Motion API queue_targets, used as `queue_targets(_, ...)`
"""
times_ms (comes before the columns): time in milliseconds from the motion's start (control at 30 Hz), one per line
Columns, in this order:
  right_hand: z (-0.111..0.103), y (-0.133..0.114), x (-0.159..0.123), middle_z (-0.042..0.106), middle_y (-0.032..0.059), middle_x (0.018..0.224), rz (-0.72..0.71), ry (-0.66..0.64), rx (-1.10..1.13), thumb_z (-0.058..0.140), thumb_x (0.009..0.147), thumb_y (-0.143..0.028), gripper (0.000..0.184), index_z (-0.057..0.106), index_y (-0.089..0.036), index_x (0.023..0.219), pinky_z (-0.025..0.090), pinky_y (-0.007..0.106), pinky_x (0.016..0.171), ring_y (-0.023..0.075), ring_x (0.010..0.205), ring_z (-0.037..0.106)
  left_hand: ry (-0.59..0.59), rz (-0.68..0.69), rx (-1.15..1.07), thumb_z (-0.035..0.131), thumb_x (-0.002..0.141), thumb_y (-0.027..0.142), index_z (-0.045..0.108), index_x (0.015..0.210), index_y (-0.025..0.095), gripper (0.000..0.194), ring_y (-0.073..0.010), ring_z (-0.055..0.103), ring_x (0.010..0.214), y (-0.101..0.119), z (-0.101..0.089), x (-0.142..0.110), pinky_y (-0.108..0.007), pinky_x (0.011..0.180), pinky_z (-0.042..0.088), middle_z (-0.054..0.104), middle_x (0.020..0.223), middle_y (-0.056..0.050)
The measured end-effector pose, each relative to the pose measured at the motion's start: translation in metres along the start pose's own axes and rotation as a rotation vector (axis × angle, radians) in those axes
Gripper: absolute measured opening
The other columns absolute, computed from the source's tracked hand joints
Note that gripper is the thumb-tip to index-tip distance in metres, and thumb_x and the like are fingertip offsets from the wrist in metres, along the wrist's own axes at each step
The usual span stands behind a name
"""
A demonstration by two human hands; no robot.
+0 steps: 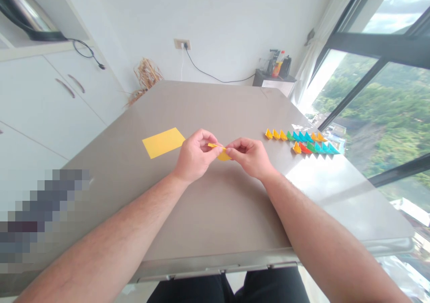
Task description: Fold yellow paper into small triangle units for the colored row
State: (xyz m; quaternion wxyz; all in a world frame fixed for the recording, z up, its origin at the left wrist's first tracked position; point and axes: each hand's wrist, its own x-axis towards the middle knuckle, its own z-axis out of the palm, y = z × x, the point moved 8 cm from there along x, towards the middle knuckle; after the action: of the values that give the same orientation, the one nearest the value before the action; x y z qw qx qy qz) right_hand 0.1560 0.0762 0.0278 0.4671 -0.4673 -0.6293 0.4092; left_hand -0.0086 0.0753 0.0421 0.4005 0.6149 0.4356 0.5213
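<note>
A small piece of folded yellow paper (224,154) is pinched between both hands above the middle of the table. My left hand (196,155) grips its left part between thumb and fingers. On the right side, my right hand (249,156) pinches the same paper, its fingers curled in. The hands cover much of the paper, so its full folded shape is hidden. Just left of my left hand lies a flat yellow paper sheet (163,142).
Two rows of small folded paper boats (304,137) in yellow, green, blue, orange and red stand on the table (215,213) at right. A window (386,92) borders the right side; white cabinets (40,92) stand left. A low cabinet (273,81) holds bottles beyond the far edge.
</note>
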Motion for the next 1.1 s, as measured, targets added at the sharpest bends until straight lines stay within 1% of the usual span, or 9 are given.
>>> queue_targets(300,-0.002,0.0,0.0,0.072,0.0016,0.076,-0.019,0.017,-0.062,0.071,0.08,-0.037,0.017,0.07,-0.02,0.078,0.047,0.028,0.062,0.0149,0.068,0.062,-0.021,-0.001,-0.013,0.079,0.075,0.029,0.058,0.088,0.021,0.026,-0.0181,0.073,0.076,-0.001,0.002,-0.001,-0.03,0.074,0.056,0.075,0.084,-0.002)
queue_targets(433,-0.004,-0.003,-0.001,0.072,0.0016,0.076,-0.044,0.042,-0.105,0.069,0.08,-0.036,0.016,0.068,-0.02,0.077,0.047,0.028,0.062,0.015,0.067,0.061,-0.04,-0.051,-0.033,0.083,0.071,0.031,0.067,0.093,0.019,0.029,-0.0202,0.073,0.081,-0.006,0.003,0.0,-0.033,0.078,0.057,0.076,0.088,-0.005)
queue_targets(533,-0.004,-0.003,-0.002,0.072,0.0017,0.077,-0.047,0.049,-0.127,0.068,0.08,-0.035,0.015,0.068,-0.021,0.077,0.047,0.029,0.062,0.0155,0.067,0.061,-0.07,-0.11,-0.067,0.084,0.07,0.035,0.073,0.089,0.018,0.028,-0.0205,0.072,0.079,-0.011,0.005,0.002,-0.035,0.076,0.059,0.075,0.083,-0.005)
queue_targets(633,-0.005,-0.003,-0.003,0.072,0.0014,0.076,-0.049,0.056,-0.138,0.068,0.08,-0.035,0.014,0.067,-0.021,0.077,0.046,0.029,0.061,0.0154,0.066,0.06,-0.075,-0.141,-0.106,0.084,0.07,0.038,0.073,0.083,0.017,0.027,-0.0201,0.071,0.077,-0.013,0.005,0.003,-0.036,0.073,0.06,0.073,0.078,-0.004)
queue_targets(767,-0.004,-0.003,-0.003,0.071,0.0015,0.076,-0.045,0.051,-0.145,0.067,0.08,-0.034,0.013,0.067,-0.021,0.076,0.046,0.029,0.06,0.0153,0.066,0.059,-0.081,-0.133,-0.086,0.083,0.072,0.037,0.074,0.078,0.018,0.021,-0.0187,0.069,0.075,-0.013,0.005,0.003,-0.034,0.073,0.059,0.073,0.077,-0.004)
queue_targets(867,-0.003,-0.003,-0.003,0.071,0.0015,0.076,-0.036,0.042,-0.136,0.067,0.08,-0.032,0.012,0.067,-0.021,0.076,0.046,0.028,0.059,0.0152,0.065,0.059,-0.048,-0.127,-0.052,0.082,0.073,0.035,0.075,0.076,0.019,0.018,-0.0156,0.066,0.067,-0.013,0.002,0.003,-0.032,0.07,0.056,0.073,0.073,-0.003)
queue_targets(933,-0.003,-0.003,-0.003,0.071,0.0014,0.075,-0.034,0.041,-0.125,0.067,0.08,-0.032,0.011,0.067,-0.021,0.076,0.045,0.028,0.059,0.015,0.065,0.059,-0.03,-0.128,-0.052,0.082,0.073,0.035,0.076,0.075,0.019,0.017,-0.0149,0.065,0.065,-0.013,0.001,0.003,-0.032,0.07,0.055,0.072,0.071,-0.002)
queue_targets(1000,-0.003,-0.003,-0.003,0.071,0.0013,0.075,-0.035,0.043,-0.112,0.067,0.08,-0.032,0.011,0.066,-0.021,0.076,0.045,0.028,0.059,0.0149,0.065,0.059,-0.027,-0.136,-0.08,0.083,0.072,0.035,0.077,0.075,0.019,0.017,-0.0159,0.067,0.068,-0.013,0.001,0.003,-0.032,0.072,0.056,0.073,0.072,-0.003)
queue_targets(1100,-0.005,-0.005,-0.003,0.07,0.001,0.073,-0.051,0.064,-0.104,0.067,0.079,-0.031,0.011,0.066,-0.021,0.075,0.044,0.028,0.059,0.0147,0.065,0.059,-0.039,-0.167,-0.153,0.086,0.07,0.038,0.078,0.078,0.018,0.023,-0.0189,0.07,0.076,-0.014,0.002,0.003,-0.034,0.074,0.058,0.076,0.079,-0.006)
